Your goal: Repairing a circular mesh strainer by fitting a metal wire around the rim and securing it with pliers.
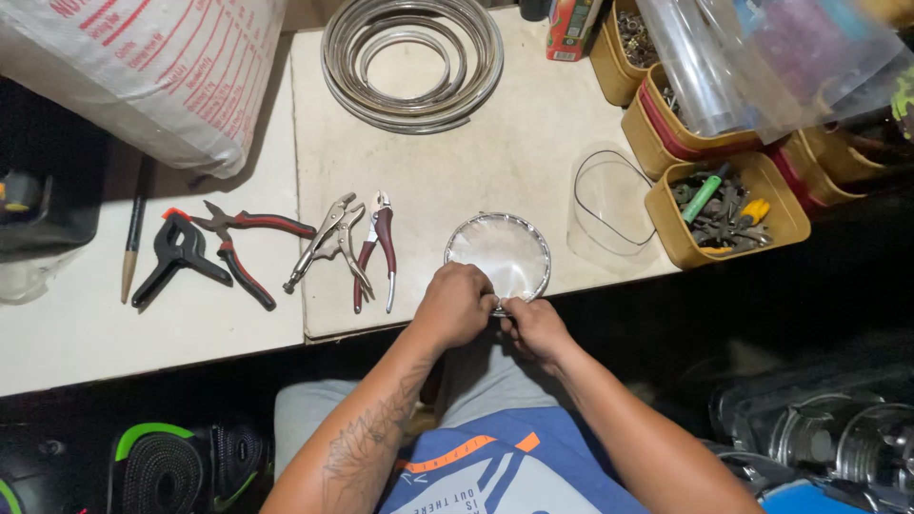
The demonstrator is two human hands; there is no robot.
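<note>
- Round clear disc with a thin metal rim, lying flat at the near edge of the table, just in front of the body.
- Left hand curled over the disc's near edge, fingers bent and pressed down on the rim; fingertips themselves hidden under the knuckles.
- Right hand just beside it, touching at the same spot, thumb and forefinger pinched together on the rim at its nearest point.
- Judged step: working the metal band onto or along the edge of the clear sheet, at one point of the circle, both hands close together; cannot tell whether bending, seating or closing a joint.
- Judged need for the next move: steady hold with the left, small firm pinch with the right, then a shift along the rim without letting the sheet slip off the table edge.
- Tools lying unused to the left, well apart from the hands: two pliers side by side, red-handled pliers, a black spring clamp, a wooden stick.
- Coil of metal strip at the far side of the table.
- Clear empty tub just right of the disc, yellow bins of small hardware beyond it.
- White printed sack at the far left.
</note>
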